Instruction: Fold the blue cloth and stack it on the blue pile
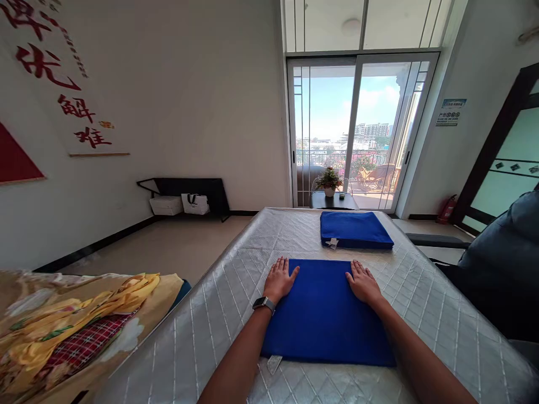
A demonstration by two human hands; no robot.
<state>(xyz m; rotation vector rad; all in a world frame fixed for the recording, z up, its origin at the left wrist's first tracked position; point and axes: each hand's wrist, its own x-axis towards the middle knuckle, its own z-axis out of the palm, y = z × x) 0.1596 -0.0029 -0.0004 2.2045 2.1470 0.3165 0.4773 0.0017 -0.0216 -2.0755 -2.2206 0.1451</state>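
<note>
Resting flat, the left hand lies over the far left corner of a blue cloth, fingers straight and gripping nothing; a watch circles its wrist. The right hand lies palm down at the far right corner, likewise extended and holding nothing. The blue cloth is spread flat on a silver mattress, a white tag sticking out near its near left corner. Just beyond, on the same mattress, sits a folded blue bundle.
</note>
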